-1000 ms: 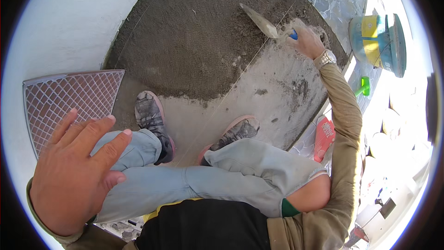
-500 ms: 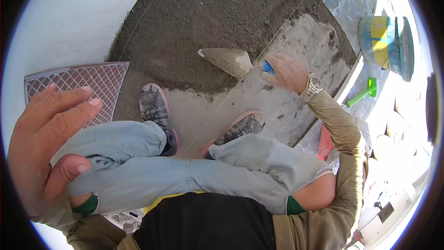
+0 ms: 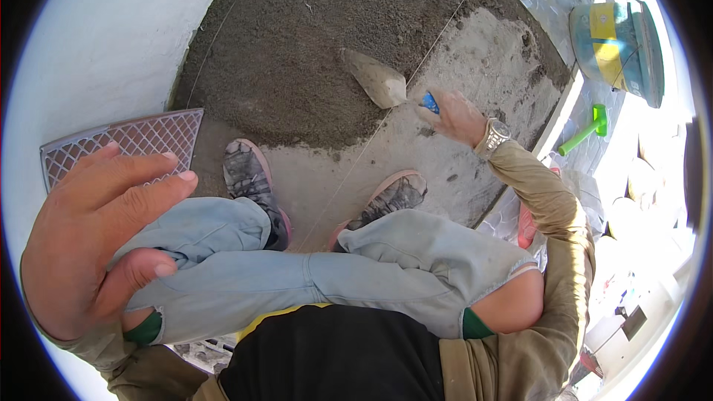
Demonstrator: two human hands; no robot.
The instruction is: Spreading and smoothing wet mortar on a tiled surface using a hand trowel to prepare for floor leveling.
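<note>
Gripping trowel (image 3: 375, 80) by blue handle (image 3: 430, 102) in curled right hand (image 3: 458, 119), with blade (image 3: 364, 73) over dark mix (image 3: 290, 59), upper centre. Holding left hand (image 3: 96, 230) half-spread, empty, lower left. Could snag string (image 3: 448, 23) by swinging sideways or gouge mix by tipping blade.

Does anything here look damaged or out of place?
The pale blue trousers look torn: the bare right knee shows through a gap with a frayed edge, beside green cloth. Wear or style, I cannot tell. Nothing else stands out.
</note>
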